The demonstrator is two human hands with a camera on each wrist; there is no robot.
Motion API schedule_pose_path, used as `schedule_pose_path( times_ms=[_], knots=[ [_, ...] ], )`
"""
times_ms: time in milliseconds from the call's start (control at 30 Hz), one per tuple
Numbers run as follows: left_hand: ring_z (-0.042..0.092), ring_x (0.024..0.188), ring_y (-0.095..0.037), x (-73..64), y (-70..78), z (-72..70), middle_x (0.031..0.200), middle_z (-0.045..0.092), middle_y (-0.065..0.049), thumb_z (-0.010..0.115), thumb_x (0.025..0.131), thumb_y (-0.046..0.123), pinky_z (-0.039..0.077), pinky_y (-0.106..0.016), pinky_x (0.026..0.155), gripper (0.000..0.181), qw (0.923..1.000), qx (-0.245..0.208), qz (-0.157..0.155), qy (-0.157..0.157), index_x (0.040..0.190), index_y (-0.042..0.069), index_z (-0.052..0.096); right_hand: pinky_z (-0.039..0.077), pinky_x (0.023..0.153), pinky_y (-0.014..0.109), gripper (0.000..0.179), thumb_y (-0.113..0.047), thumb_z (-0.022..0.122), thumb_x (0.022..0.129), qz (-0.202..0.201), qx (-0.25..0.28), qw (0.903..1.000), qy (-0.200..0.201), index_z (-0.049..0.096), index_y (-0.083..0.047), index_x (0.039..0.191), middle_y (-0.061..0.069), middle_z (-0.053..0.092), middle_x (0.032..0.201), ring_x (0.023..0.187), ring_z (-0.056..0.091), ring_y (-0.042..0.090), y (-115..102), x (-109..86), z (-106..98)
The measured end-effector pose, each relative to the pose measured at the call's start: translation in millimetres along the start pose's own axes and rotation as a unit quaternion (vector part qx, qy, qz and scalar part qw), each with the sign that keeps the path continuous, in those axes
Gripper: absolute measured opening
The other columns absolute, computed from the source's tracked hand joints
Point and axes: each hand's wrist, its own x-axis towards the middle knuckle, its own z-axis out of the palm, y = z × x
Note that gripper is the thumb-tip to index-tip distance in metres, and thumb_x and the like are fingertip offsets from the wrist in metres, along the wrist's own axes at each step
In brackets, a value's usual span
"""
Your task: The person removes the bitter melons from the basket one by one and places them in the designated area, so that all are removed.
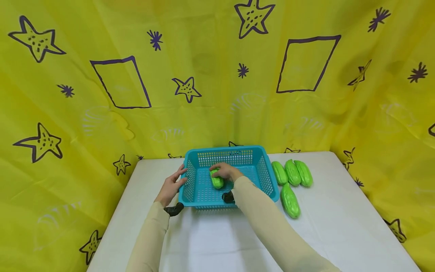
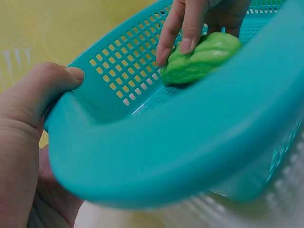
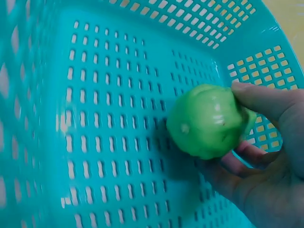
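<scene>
A green bitter melon (image 1: 217,182) is inside the teal plastic basket (image 1: 224,203), low over its slotted floor. My right hand (image 1: 225,172) reaches over the basket and holds the melon, thumb on one side and fingers on the other, as the right wrist view shows. The rounded end of the melon (image 3: 204,126) faces that camera. At the basket's left side, my left hand (image 1: 170,189) grips the rim. In the left wrist view its thumb (image 2: 66,76) lies over the edge while the other fingers are partly hidden beneath.
Right of the basket, three bitter melons (image 1: 292,172) lie side by side on the white table (image 1: 340,211). One more bitter melon (image 1: 290,201) lies in front of them. A yellow curtain (image 1: 210,121) with drawn stars hangs behind the table and along both sides.
</scene>
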Motion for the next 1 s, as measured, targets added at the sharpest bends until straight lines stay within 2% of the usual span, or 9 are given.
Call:
schedule_pose_path(
  times_ms=[67, 267, 400, 533, 667, 833, 1000],
  knots=[
    [0.013, 0.149, -0.023, 0.2, 0.6, 0.5, 0.159, 0.021, 0.018, 0.057, 0.1, 0.019, 0.044, -0.051, 0.103, 0.05, 1.0, -0.001, -0.002, -0.002, 0.148, 0.016, 0.044, 0.056, 0.081, 0.041, 0.04, -0.012, 0.065, 0.094, 0.009, -0.003, 0.9999, 0.01, 0.061, -0.01, 0.134, 0.019, 0.042, 0.142, 0.106, 0.058, 0.031, 0, -3.1, -2],
    [0.014, 0.149, -0.023, 0.5, 1.9, 1.1, 0.159, 0.021, 0.018, 0.057, 0.1, 0.018, 0.043, -0.051, 0.103, 0.049, 1.0, -0.001, -0.009, 0.002, 0.148, 0.017, 0.045, 0.056, 0.076, 0.039, 0.043, -0.018, 0.064, 0.096, 0.006, -0.049, 0.9981, 0.036, 0.057, -0.01, 0.137, 0.02, 0.047, 0.134, 0.097, 0.057, 0.028, -4, -14.7, -12],
    [0.014, 0.149, -0.024, 0.2, 2.1, 1.0, 0.159, 0.022, 0.018, 0.057, 0.1, 0.017, 0.043, -0.051, 0.103, 0.049, 0.9999, 0.0, -0.012, 0.004, 0.148, 0.017, 0.046, 0.055, 0.079, 0.041, 0.041, -0.019, 0.06, 0.099, 0.0, -0.064, 0.9976, 0.028, 0.055, -0.008, 0.138, 0.02, 0.046, 0.135, 0.099, 0.057, 0.029, -10, -22.2, -20],
    [0.013, 0.149, -0.024, 0.1, 2.3, 1.2, 0.159, 0.021, 0.017, 0.057, 0.1, 0.017, 0.043, -0.052, 0.103, 0.049, 1.0, -0.002, -0.009, 0.003, 0.148, 0.016, 0.045, 0.055, 0.081, 0.044, 0.039, -0.018, 0.059, 0.099, -0.005, -0.053, 0.9984, 0.02, 0.057, -0.006, 0.136, 0.021, 0.044, 0.137, 0.101, 0.057, 0.03, -19, -29.7, -28],
    [0.015, 0.149, -0.023, 0.6, 1.7, 2.2, 0.159, 0.021, 0.016, 0.057, 0.1, 0.018, 0.043, -0.051, 0.104, 0.049, 1.0, -0.007, -0.004, 0.002, 0.148, 0.016, 0.045, 0.056, 0.075, 0.041, 0.037, -0.018, 0.059, 0.099, -0.019, -0.049, 0.9985, 0.018, 0.058, -0.008, 0.134, 0.02, 0.046, 0.133, 0.093, 0.06, 0.027, -28, -38.4, -37],
    [0.013, 0.149, -0.026, -0.6, 3.6, 2.8, 0.161, 0.019, 0.013, 0.056, 0.101, 0.015, 0.041, -0.053, 0.104, 0.05, 0.9998, -0.016, -0.006, -0.004, 0.149, 0.012, 0.043, 0.056, 0.073, 0.043, 0.038, -0.021, 0.06, 0.099, -0.046, -0.077, 0.9955, 0.033, 0.058, -0.009, 0.135, 0.017, 0.054, 0.12, 0.079, 0.059, 0.021, -32, -50.0, -44],
    [0.012, 0.149, -0.029, -7.7, 17.1, 1.6, 0.162, 0.016, 0.009, 0.054, 0.101, 0.012, 0.04, -0.053, 0.105, 0.051, 0.9995, -0.019, -0.02, -0.013, 0.15, 0.008, 0.04, 0.055, 0.067, 0.037, 0.038, -0.022, 0.06, 0.099, -0.084, -0.09, 0.9912, 0.049, 0.058, -0.009, 0.134, 0.019, 0.059, 0.117, 0.08, 0.06, 0.023, -31, -65.2, -48]
  ],
)
